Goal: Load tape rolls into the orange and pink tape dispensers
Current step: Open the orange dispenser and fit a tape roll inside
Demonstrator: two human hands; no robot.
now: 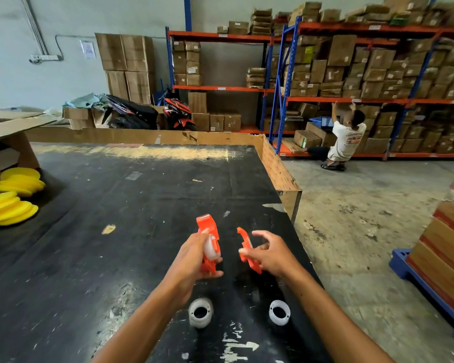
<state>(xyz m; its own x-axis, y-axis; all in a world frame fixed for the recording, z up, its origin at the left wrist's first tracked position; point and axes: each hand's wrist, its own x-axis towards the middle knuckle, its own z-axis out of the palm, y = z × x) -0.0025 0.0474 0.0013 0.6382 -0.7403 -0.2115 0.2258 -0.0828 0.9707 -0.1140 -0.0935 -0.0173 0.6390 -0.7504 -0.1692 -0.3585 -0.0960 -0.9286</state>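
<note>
My left hand [192, 255] grips the orange tape dispenser body [208, 231], which has a clear tape roll [211, 248] seated in it. Just to its right, my right hand [269, 254] pinches a separate orange dispenser side piece [248, 251] between thumb and fingers. The two orange parts are apart, held above the black table [116, 205]. Two more whitish tape rolls lie on the table nearer to me, one on the left [200, 312] and one on the right [279, 311]. No pink dispenser is in view.
Stacks of yellow foam pads [13, 196] lie at the table's left beside an open cardboard box [8, 142]. A cardboard wall [275, 163] lines the table's far and right edges. A person [347, 140] crouches at shelves of boxes. Stacked cartons on a blue pallet [427, 286] stand at right.
</note>
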